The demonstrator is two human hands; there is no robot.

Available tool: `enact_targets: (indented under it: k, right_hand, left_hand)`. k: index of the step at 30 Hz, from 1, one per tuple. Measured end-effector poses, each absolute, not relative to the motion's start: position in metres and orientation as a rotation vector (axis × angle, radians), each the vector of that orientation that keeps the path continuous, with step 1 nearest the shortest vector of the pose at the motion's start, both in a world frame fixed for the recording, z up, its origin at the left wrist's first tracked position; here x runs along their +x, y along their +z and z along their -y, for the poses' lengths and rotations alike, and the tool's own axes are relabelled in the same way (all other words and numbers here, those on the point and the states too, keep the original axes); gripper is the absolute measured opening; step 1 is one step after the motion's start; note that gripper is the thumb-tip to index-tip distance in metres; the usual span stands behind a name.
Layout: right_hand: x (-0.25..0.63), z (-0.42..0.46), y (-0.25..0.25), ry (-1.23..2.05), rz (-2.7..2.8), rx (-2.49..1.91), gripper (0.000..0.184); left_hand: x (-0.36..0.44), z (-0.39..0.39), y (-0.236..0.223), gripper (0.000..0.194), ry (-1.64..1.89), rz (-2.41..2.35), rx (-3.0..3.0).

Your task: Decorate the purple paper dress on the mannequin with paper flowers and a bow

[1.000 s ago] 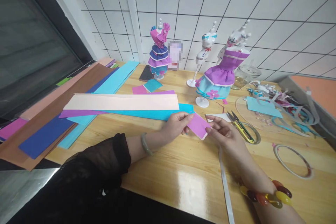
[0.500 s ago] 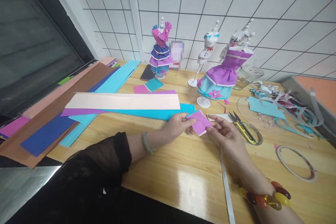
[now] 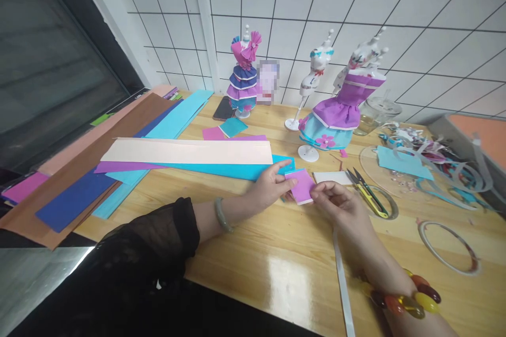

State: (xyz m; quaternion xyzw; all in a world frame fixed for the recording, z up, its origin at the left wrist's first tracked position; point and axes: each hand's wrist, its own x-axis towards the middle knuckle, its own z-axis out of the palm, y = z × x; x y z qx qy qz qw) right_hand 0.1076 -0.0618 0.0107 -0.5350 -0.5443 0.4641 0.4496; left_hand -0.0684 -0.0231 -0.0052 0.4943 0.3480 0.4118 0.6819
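Between my hands, just above the table, is a small purple paper piece [image 3: 300,186] with a blue edge at the top and a white edge at the bottom. My left hand [image 3: 272,185] pinches its left side between thumb and fingers, the index finger stretched away. My right hand [image 3: 340,204] pinches its right side with thumb and fingertips. Behind the right hand lies a white card [image 3: 332,178], with yellow-handled thread snips [image 3: 370,196] to its right. A white strip [image 3: 342,279] runs down the table beneath my right wrist.
Long coloured paper sheets [image 3: 190,150] are stacked across the left. At the back stand a small dressed mannequin [image 3: 243,81], a bare one [image 3: 312,76] and one in a purple dress [image 3: 336,110]. Tape rings [image 3: 448,247], ribbon scraps [image 3: 435,152] and a glass jar [image 3: 375,113] are on the right.
The purple paper piece has turned to sit more upright. My left index finger has lifted off it, and the right hand's fingers have curled in more.
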Motion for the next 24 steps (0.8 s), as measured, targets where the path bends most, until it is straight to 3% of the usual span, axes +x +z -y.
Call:
enact_targets:
  k: [5,12,24]
  right_hand:
    - [0.108,0.0614,0.0099,1.12,1.276,-1.342,0.02]
    - [0.1053,0.0626,0.0107,1.108,1.279,-1.341,0.02]
    - [0.1074,0.0661,0.012,1.124,1.345,-1.344,0.024]
  left_hand:
    - [-0.0685,0.025,-0.006,0.081,0.904,-0.706,1.147]
    - [-0.0649,0.0319,-0.0079,0.043,0.827,-0.665,1.304]
    - [-0.0631,0.0238,-0.0134,0.036,0.906,-0.75,1.243]
